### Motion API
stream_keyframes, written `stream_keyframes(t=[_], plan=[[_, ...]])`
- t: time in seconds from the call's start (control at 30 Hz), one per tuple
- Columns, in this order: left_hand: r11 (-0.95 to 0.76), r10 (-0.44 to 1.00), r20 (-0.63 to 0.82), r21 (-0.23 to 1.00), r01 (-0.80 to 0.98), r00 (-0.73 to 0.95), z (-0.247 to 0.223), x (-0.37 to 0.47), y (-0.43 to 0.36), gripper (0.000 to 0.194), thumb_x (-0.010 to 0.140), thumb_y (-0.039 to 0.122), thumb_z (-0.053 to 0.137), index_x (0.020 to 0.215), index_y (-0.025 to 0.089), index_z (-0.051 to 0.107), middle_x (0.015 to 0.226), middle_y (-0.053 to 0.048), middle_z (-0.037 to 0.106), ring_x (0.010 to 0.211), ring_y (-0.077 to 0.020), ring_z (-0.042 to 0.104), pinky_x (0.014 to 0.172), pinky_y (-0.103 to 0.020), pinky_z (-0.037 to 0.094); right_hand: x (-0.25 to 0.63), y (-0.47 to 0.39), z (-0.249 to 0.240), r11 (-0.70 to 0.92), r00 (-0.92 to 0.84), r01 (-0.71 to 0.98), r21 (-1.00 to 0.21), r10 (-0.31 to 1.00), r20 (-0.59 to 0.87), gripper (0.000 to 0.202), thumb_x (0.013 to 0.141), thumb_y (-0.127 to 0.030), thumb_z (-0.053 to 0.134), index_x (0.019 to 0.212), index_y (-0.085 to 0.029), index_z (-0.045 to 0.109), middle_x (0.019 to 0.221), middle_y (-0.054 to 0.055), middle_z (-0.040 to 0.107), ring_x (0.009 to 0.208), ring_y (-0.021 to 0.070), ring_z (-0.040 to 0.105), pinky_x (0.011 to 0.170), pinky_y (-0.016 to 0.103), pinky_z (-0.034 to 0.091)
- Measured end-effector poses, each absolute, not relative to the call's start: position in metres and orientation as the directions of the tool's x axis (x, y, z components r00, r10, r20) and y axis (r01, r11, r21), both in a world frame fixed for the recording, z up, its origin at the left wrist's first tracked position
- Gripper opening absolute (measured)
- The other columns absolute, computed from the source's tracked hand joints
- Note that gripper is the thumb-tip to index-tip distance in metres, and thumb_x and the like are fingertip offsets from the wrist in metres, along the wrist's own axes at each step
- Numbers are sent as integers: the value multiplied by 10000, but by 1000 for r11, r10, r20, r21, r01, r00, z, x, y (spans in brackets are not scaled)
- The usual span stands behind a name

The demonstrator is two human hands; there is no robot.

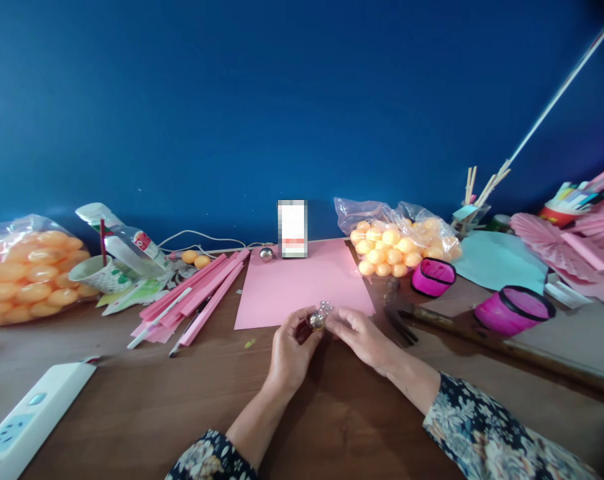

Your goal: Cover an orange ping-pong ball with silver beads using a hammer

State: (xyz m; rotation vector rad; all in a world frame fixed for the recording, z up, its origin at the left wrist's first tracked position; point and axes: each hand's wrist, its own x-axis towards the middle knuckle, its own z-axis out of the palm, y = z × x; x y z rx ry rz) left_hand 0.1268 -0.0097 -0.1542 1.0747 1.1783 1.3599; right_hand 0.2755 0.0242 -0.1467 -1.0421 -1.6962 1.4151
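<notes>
My left hand (pixel 293 347) is closed around a shiny silver ball (pixel 316 319), held between thumb and fingers above the near edge of the pink paper (pixel 302 287). Close against the ball is a small, pale, knobbly piece (pixel 325 307), pinched by the fingertips of my right hand (pixel 359 337). Whether that piece is fixed to the ball I cannot tell. Both hands meet at the ball. A second silver ball (pixel 266 254) rests on the far left part of the paper, beside an upright phone-like object (pixel 293 230) that is blurred out.
Folded pink strips (pixel 202 293) lie left, near a bag of orange balls (pixel 32 273), a tilted bottle (pixel 132 243) and a power strip (pixel 37 413). To the right are another ball bag (pixel 389 247), a hammer (pixel 482 340) and two magenta rings (pixel 433 277).
</notes>
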Motion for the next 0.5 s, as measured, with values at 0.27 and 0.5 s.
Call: stream_keyframes(t=[0.27,0.5], plan=[[-20,994,6,990,-138,-105,-157,126,-9,382,654,125,657,1025,158,576,1014,-83,663,942,-200,618,875,-343,464,275,25,-145,58,-453,170,-984,891,-26,227,822,-363,517,862,-156,603,787,22,594,736,154,518,683,278,423],[-47,992,34,992,-114,-119,-157,126,-9,350,656,120,651,998,162,589,1023,-80,651,961,-203,608,892,-348,456,275,26,-143,30,-452,163,-986,891,-47,228,802,-368,544,833,-151,606,778,24,597,725,153,521,667,277,424]])
